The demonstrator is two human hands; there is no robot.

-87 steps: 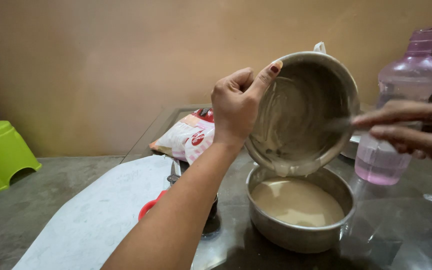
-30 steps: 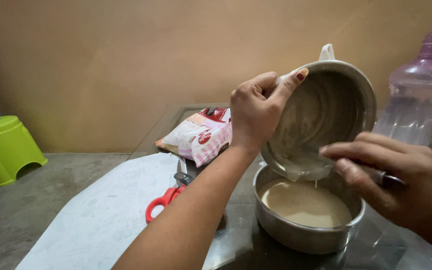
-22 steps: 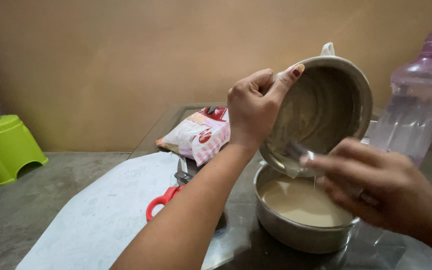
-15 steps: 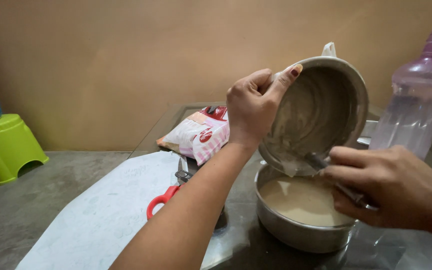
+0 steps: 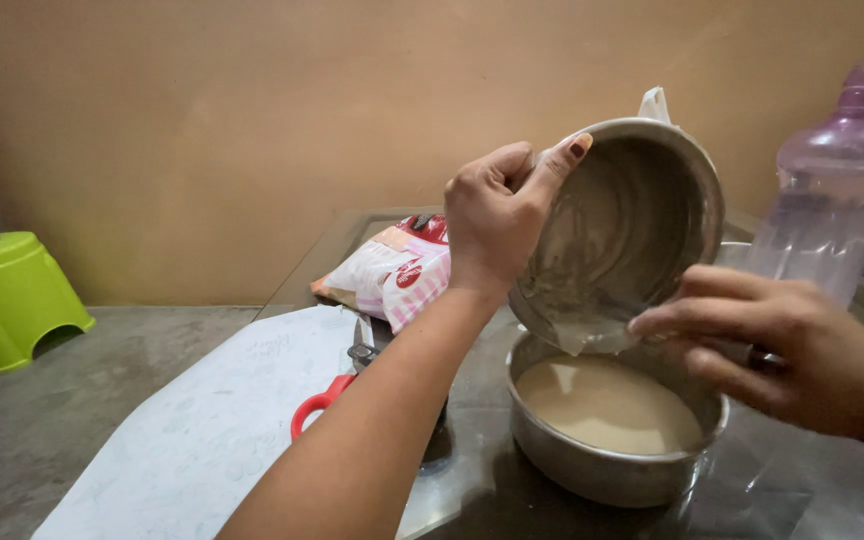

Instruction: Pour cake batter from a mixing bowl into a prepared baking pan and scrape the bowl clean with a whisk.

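Observation:
My left hand [image 5: 497, 215] grips the rim of a steel mixing bowl [image 5: 652, 190], tilted on its side with its mouth facing me, smeared inside with beige batter. Below it stands a round steel pan [image 5: 592, 465] holding a pool of the same batter [image 5: 607, 405]. My right hand [image 5: 787, 345] holds a thin utensil [image 5: 607, 300] whose tip lies against the bowl's lower lip, where batter gathers above the pan.
A translucent purple bottle [image 5: 832, 190] stands at the right behind my right hand. A pink-and-white packet [image 5: 387, 270] lies behind my left wrist, red-handled scissors [image 5: 337, 385] beside my forearm. A green stool [image 5: 7, 300] sits far left on the grey floor.
My right hand has moved from the front of the bowl down to its lower right, and the utensil now scrapes at the bowl's lip. The tilted bowl stays in place.

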